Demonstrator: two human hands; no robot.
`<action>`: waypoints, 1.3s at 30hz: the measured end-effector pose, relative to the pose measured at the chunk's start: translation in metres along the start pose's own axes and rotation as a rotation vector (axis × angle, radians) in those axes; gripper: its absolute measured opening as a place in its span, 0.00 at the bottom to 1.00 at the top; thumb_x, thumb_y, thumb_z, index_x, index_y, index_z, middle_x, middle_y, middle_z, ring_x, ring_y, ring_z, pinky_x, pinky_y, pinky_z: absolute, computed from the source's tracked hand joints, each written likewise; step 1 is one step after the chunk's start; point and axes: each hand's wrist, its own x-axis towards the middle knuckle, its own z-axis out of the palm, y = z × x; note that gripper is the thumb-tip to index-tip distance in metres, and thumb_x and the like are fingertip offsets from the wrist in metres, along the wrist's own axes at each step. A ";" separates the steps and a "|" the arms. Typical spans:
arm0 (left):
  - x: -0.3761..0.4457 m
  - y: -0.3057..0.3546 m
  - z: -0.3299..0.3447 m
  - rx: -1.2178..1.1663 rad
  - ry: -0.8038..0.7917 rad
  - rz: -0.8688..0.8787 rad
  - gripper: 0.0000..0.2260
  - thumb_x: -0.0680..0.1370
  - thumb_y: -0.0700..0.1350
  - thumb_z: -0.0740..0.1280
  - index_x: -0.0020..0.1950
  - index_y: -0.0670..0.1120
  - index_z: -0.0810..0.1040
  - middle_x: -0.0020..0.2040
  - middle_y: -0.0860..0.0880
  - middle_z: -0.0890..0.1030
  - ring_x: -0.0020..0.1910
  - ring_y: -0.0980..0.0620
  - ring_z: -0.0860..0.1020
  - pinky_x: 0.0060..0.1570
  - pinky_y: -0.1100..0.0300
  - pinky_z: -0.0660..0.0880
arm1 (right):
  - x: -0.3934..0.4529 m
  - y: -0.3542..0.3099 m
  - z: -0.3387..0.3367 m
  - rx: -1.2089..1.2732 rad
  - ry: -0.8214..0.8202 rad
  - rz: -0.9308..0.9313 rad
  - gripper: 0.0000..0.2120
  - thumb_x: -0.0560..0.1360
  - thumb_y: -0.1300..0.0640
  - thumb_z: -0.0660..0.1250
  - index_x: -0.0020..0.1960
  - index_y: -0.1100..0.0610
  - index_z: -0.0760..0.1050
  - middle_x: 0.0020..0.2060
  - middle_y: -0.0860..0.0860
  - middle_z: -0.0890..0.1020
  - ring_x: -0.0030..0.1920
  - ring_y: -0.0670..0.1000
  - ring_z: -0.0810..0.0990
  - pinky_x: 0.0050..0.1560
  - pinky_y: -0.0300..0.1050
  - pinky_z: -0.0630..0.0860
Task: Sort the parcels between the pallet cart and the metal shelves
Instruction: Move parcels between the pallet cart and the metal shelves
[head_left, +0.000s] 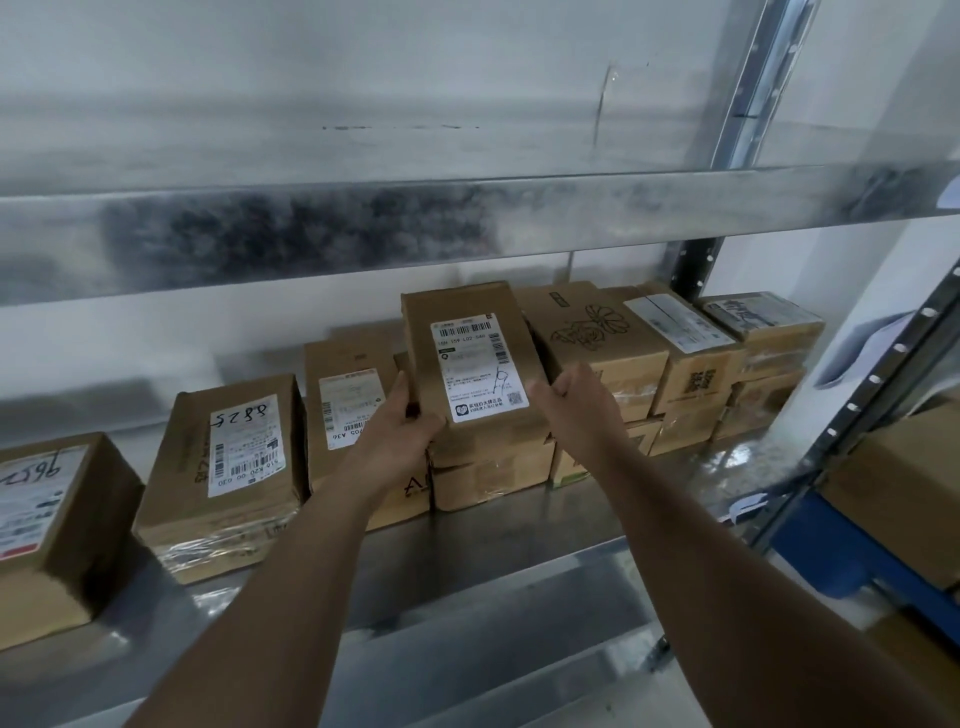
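Parcel (470, 358) held in both hands over the metal shelf (519, 561), label facing up.

Both arms reach forward, nearly straight. The left hand (397, 436) grips the parcel's near left corner, thumb up along its side; the right hand (576, 402) curls its fingers around the near right edge. The parcel sits tilted above a stack of cardboard boxes (491, 467) toward the shelf's back edge, with other boxes lined up either side.

You're working in dim, even indoor light with soft shadows between the parcels. The upper shelf beam (363, 228) is smeared by motion blur, glare streaks the wet-looking lower shelf deck (727, 462), and wide-angle distortion bends the uprights.
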 end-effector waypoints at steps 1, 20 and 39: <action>-0.006 0.000 -0.001 -0.023 -0.021 0.020 0.22 0.79 0.41 0.62 0.61 0.68 0.61 0.41 0.74 0.77 0.41 0.73 0.75 0.38 0.77 0.70 | -0.003 0.003 -0.001 0.066 -0.023 0.000 0.12 0.74 0.53 0.64 0.35 0.54 0.65 0.26 0.46 0.70 0.25 0.43 0.66 0.29 0.40 0.63; -0.105 -0.010 0.038 -0.142 0.024 0.244 0.32 0.78 0.36 0.64 0.76 0.58 0.55 0.61 0.63 0.72 0.55 0.75 0.71 0.56 0.72 0.69 | -0.129 0.027 -0.040 0.272 -0.076 -0.115 0.26 0.79 0.58 0.59 0.75 0.47 0.59 0.63 0.44 0.77 0.62 0.45 0.76 0.62 0.52 0.75; -0.200 0.023 0.173 -0.102 -0.201 0.475 0.34 0.77 0.38 0.64 0.68 0.74 0.57 0.62 0.67 0.72 0.60 0.67 0.72 0.53 0.68 0.73 | -0.264 0.108 -0.169 0.190 0.188 -0.033 0.23 0.80 0.56 0.59 0.73 0.46 0.61 0.62 0.42 0.76 0.60 0.43 0.77 0.56 0.50 0.79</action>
